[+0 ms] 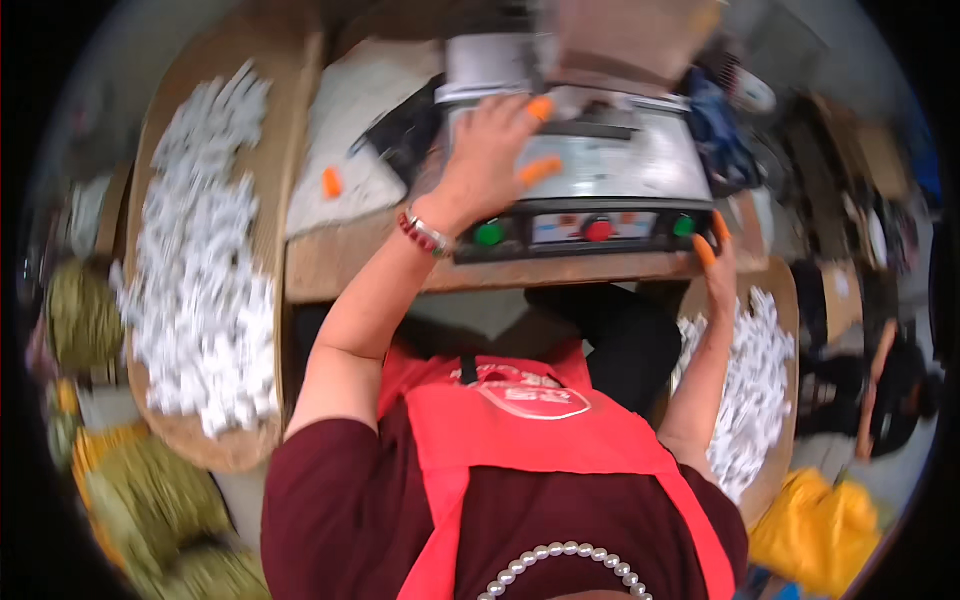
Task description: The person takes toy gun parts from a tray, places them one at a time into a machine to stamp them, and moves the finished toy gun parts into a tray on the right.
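A tabletop machine (600,165) with a silvery top plate stands before me, a dark control panel along its front. On the panel I see a red button (597,230) in the middle, a left green button (489,233) and a right green button (685,226). My left hand (488,150) is spread over the left part of the plate, with orange finger covers on its thumb and a finger, and holds nothing I can see. At the panel's right end, my right hand (718,262) has its orange-covered fingertips apart, close to the right green button. The machine's upper part (630,45) is blurred.
A long tray (275,140) of small white pieces lies at left; another tray (780,290) of them is at right. A loose orange finger cover (332,182) lies on the wooden table (340,265). Sacks stand around, and another person (890,390) is at far right.
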The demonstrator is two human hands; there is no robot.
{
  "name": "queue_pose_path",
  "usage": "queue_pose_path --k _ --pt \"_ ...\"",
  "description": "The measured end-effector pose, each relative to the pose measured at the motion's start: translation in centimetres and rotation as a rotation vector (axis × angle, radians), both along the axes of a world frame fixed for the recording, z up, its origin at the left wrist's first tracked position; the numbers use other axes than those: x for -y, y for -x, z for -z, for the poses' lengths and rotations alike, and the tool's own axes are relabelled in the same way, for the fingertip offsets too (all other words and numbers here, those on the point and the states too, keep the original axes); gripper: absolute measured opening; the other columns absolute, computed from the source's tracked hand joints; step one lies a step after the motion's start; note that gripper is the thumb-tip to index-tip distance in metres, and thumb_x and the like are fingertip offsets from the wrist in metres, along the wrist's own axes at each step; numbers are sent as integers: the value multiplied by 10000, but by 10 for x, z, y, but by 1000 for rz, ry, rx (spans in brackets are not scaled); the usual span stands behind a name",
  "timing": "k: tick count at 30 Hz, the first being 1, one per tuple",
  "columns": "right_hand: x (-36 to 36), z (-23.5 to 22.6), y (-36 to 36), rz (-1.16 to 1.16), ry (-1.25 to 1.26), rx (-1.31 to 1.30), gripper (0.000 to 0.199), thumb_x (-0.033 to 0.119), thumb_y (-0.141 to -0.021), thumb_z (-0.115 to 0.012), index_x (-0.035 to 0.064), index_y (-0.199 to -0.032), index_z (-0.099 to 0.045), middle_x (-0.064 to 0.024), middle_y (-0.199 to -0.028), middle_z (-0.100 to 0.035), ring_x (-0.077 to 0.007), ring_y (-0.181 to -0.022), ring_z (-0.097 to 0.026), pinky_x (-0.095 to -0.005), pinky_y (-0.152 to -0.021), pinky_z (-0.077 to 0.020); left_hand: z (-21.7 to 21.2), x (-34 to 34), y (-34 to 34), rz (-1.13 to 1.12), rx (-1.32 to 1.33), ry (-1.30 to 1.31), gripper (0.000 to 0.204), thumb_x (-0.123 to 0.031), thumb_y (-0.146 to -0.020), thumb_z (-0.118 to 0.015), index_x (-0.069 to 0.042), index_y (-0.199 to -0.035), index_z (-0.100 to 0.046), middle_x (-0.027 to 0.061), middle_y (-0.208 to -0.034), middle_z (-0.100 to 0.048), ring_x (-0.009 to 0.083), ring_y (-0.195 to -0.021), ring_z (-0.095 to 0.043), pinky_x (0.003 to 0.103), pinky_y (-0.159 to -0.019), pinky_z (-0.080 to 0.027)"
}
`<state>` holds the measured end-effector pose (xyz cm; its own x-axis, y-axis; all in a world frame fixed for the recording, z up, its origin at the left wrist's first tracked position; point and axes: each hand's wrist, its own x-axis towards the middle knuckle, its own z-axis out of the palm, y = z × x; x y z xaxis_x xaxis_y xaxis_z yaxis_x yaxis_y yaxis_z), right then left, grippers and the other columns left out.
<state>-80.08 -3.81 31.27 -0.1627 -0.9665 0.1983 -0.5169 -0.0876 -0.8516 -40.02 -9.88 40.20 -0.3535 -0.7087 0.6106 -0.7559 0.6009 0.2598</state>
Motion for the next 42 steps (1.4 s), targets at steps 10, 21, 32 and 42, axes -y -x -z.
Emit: queue_pose_path --k 10,21,32,42 --pt "9 14 3 52 61 135 544 130 -888 -620 -16 -1363 -397 -123 -1356 -464 -213 -1248 -425 -299 -1043 -309 33 -100 -141 -160 -228 -26 368 -104 -749 -654 -84 -1113 -601 144 -1132 -584 310 -1075 -544 397 -937 -434" --pt "-16 1 -32 363 261 -317 394 91 -884 -592 1 -1262 -526 -115 -1222 -551 -215 -1112 -505 -289 -961 -356 206 -156 -426 -1133 -77 -870 589 -338 -728 -630 -58 -1233 -517 252 -1042 -634 393 -1000 -610 456 -859 -485" --pt "110 -48 -109 -200 537 -238 347 69 -877 -538 24 -1220 -547 -147 -1238 -546 -288 -1205 -458 -354 -1038 -311 -52 -6 -86 -198 -638 -366 504 -261 -829 -669 -30 -1227 -465 66 -830 -602 128 -721 -540 271 -621 -424" --pt "173 -57 -135 -46 740 -177 225 142 -779 -679 52 -980 -632 -152 -982 -618 -355 -913 -560 -403 -850 -428 10 -35 -24 108 -89 -208 606 -126 -801 -681 21 -1322 -410 210 -1230 -503 357 -1133 -477 387 -956 -387"
